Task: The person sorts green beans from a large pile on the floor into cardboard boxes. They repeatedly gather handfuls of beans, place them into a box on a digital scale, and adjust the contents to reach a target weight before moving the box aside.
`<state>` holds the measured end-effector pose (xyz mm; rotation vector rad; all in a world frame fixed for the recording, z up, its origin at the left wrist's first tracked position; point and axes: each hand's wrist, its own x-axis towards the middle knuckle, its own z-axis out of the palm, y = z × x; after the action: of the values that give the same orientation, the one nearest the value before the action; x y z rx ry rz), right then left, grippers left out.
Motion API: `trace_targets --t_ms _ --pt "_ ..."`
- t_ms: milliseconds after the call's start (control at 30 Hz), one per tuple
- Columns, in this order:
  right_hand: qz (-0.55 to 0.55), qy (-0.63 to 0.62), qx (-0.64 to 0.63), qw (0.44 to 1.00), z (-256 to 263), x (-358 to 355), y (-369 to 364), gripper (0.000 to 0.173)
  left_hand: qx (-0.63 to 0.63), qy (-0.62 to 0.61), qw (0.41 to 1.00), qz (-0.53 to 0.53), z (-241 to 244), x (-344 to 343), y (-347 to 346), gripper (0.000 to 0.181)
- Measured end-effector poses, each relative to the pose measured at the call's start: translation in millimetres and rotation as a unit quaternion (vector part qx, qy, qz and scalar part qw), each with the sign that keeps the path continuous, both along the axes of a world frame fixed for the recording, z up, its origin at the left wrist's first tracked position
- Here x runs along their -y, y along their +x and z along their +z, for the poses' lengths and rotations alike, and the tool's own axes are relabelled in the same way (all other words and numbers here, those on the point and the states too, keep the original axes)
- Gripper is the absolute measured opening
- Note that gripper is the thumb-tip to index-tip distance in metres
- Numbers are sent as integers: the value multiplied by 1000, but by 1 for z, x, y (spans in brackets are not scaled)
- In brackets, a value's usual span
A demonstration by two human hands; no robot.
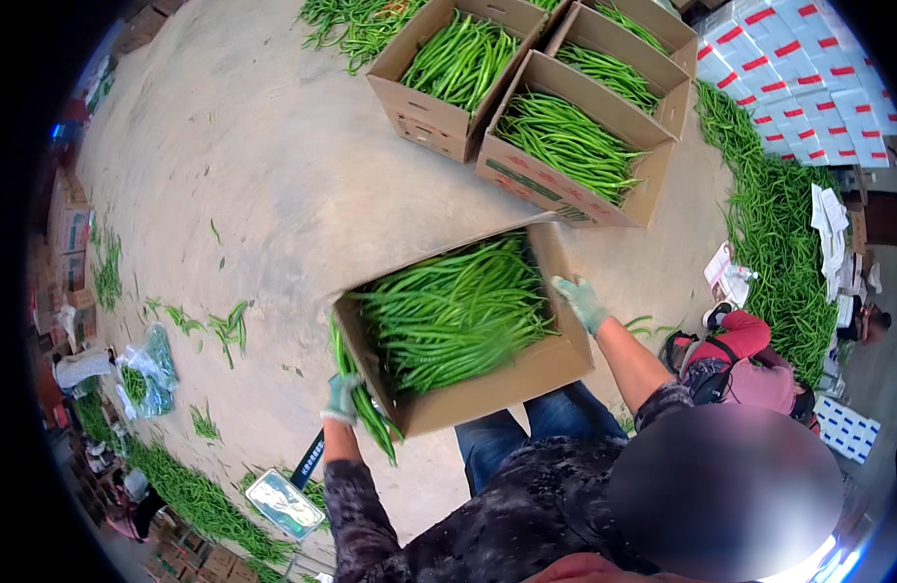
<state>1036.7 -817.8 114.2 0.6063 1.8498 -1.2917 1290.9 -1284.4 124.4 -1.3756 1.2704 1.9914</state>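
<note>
A cardboard box [485, 382] of long green chili peppers [455, 313] is held slightly tilted in front of my body, above the floor. My left hand [342, 398], in a pale green work glove, is closed around a small bunch of green peppers [372, 419] at the box's left side. At the right wall, my right hand [581, 302], gloved alike, grips the cardboard with its fingers over the upper edge. The undersides of the box and parts of both hands' fingers are hidden. Some peppers in the box look blurred.
Several open cardboard boxes [521, 171] of peppers stand ahead. Long pepper heaps [776, 218] lie at right and lower left [193, 503]. A person in pink [758, 364] crouches at right. A scale [285, 503], a plastic bag [153, 372] and loose peppers [230, 328] are at left.
</note>
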Motion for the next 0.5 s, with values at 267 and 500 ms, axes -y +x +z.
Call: trace_targets --t_ms 267,500 --pt "-395 -14 -69 916 -116 -114 32 53 -23 -22 962 -270 -86 -57 -277 17" --pt "-491 -4 -69 868 -209 -154 32 42 38 -44 932 -359 -170 -120 -374 18"
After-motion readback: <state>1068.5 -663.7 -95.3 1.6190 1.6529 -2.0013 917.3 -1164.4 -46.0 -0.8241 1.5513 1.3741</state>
